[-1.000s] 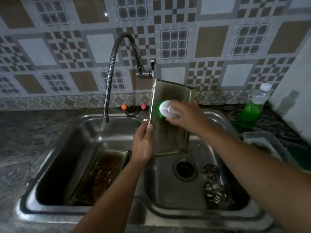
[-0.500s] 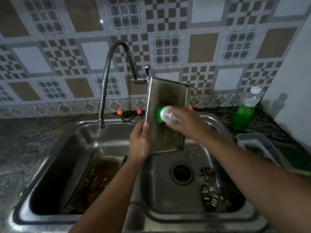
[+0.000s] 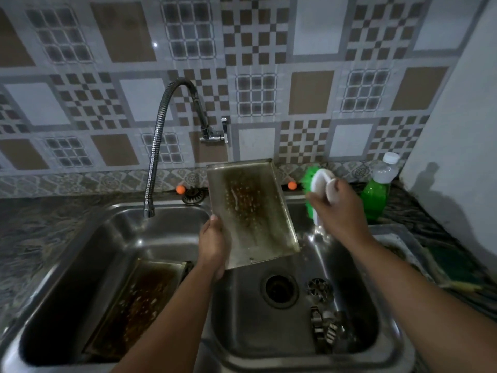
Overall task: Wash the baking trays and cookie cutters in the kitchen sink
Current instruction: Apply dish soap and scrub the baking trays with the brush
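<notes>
Head view: baking tray (image 3: 252,211) held tilted up over the right basin of the sink (image 3: 301,354), above and just behind the drain (image 3: 279,291), brown grease and droplets on its face. Left hand (image 3: 213,244) grips the tray's lower left edge. Right hand (image 3: 338,208) is clamped round a white-handled green scrub brush (image 3: 313,184), off to the right of the tray, not touching it. Step in hand looks like scrubbing this tray, brush lifted between strokes. Next move likely calls for bringing the bristles onto the stained middle while the left hand braces. Second dirty tray (image 3: 134,305) lies left of the drain in the other basin; cookie cutters (image 3: 322,308) sit just right of the drain, unwashed. Green soap bottle (image 3: 377,192) stands on the surface behind, right of the drain.
</notes>
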